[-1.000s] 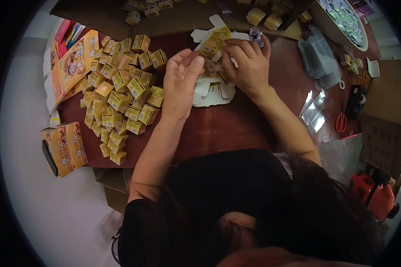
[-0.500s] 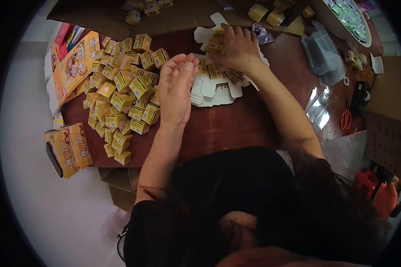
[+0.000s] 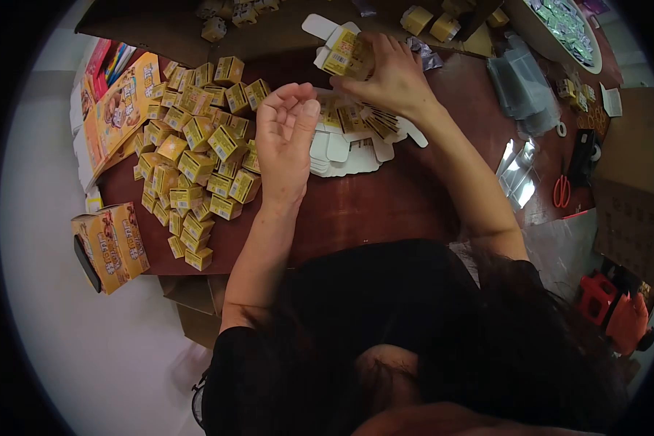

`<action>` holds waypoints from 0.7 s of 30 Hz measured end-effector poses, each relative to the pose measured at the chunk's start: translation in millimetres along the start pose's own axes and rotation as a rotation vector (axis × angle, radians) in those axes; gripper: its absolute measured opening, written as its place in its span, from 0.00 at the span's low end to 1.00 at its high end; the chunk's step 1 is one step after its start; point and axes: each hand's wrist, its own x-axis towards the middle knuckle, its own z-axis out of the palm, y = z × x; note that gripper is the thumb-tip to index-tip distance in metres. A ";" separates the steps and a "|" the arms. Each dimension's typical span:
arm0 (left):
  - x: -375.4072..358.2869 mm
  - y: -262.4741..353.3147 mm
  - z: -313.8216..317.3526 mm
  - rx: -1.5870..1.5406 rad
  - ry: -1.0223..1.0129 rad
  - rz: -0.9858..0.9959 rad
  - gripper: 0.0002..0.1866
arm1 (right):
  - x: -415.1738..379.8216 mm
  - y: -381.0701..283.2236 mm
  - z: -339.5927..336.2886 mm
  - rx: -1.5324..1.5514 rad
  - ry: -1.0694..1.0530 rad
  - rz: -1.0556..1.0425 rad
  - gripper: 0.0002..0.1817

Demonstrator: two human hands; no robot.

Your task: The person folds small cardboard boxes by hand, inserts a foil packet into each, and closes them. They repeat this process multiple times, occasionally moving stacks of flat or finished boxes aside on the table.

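Where the dark red table point(image 3: 341, 225) has its left end, an orange box point(image 3: 115, 251) sits by the edge, with a black thing on its side. Just above it are big orange cards with pictures point(image 3: 127, 105), and some bright pens point(image 3: 118, 64) are at the top of them. Next comes a big heap of little yellow boxes point(image 3: 196, 152), all piled up and tipped every which way. At the back is a brown cardboard box point(image 3: 149, 33), with more little boxes in it.

The left hand point(image 3: 283, 138) is just right of the heap. It is open, with its palm up and its fingers a bit curled, and it holds nothing that I can see. Beside it, a stack of flat yellow and white cards point(image 3: 352, 152) is spread out on the table. The right hand point(image 3: 392, 76) is up above the stack, and its thumb and fingers pinch one yellow and white card point(image 3: 341, 54) with its flaps sticking out.

A shiny purple packet point(image 3: 427, 57) lies just past that hand. Farther right are clear plastic bags point(image 3: 525, 91), a small white tape roll point(image 3: 561, 129) and red scissors point(image 3: 562, 192). Up in the corner, a big pale bowl point(image 3: 593, 64) holds lots of shiny green packets point(image 3: 563, 33).
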 end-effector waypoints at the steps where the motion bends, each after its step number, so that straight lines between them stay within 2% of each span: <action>1: -1.0 3.5 7.6 -0.029 0.015 -0.004 0.20 | -8.3 -7.2 -5.3 0.002 -0.009 -0.002 0.49; 2: -1.9 6.7 13.6 -0.059 0.028 -0.008 0.25 | -16.8 -16.3 -13.3 0.163 -0.008 -0.046 0.44; 3: -2.0 8.5 16.6 -0.058 0.032 -0.011 0.25 | -26.1 -25.7 -21.4 0.323 -0.004 -0.090 0.39; 4: -1.0 9.9 19.4 -0.084 -0.017 -0.035 0.28 | -37.2 -36.6 -27.7 0.311 0.071 -0.156 0.32; 5: -0.1 12.0 21.5 -0.110 -0.067 -0.059 0.31 | -44.5 -39.3 -31.2 0.311 0.070 -0.155 0.32; 7: 1.4 18.4 24.8 -0.097 -0.078 -0.077 0.32 | -54.4 -37.1 -38.9 0.296 0.010 -0.153 0.40; 8: 1.4 22.0 26.0 -0.081 -0.087 -0.094 0.32 | -56.9 -34.7 -41.7 0.295 0.011 -0.149 0.40; 10: 1.1 32.2 26.1 -0.020 -0.136 -0.078 0.33 | -61.7 -29.8 -47.8 0.662 0.010 -0.202 0.49; 12: 1.7 32.9 21.2 0.038 -0.184 -0.057 0.34 | -55.9 -20.7 -59.5 0.703 -0.019 -0.269 0.52; 13: 1.6 29.0 16.5 0.161 -0.274 0.056 0.35 | -51.7 -17.0 -67.9 0.744 -0.048 -0.339 0.56; 14: 2.0 27.3 12.9 0.284 -0.365 0.172 0.36 | -46.6 -16.9 -80.8 0.566 -0.103 -0.400 0.53; 15: 1.6 29.1 9.8 0.283 -0.373 0.170 0.36 | -43.8 -14.8 -81.6 0.563 -0.097 -0.395 0.53; 17: 0.3 33.0 5.9 0.489 -0.485 0.364 0.36 | -37.6 -11.7 -81.6 0.415 -0.151 -0.510 0.53; 18: 2.2 34.7 7.8 0.489 -0.488 0.365 0.36 | -38.0 -11.2 -82.7 0.414 -0.149 -0.510 0.53; 20: 5.4 39.5 10.4 0.528 -0.542 0.538 0.29 | -41.0 -11.0 -82.8 0.502 -0.251 -0.488 0.49; 21: 4.8 39.1 9.5 0.532 -0.541 0.533 0.29 | -43.7 -12.7 -84.0 0.508 -0.253 -0.486 0.49</action>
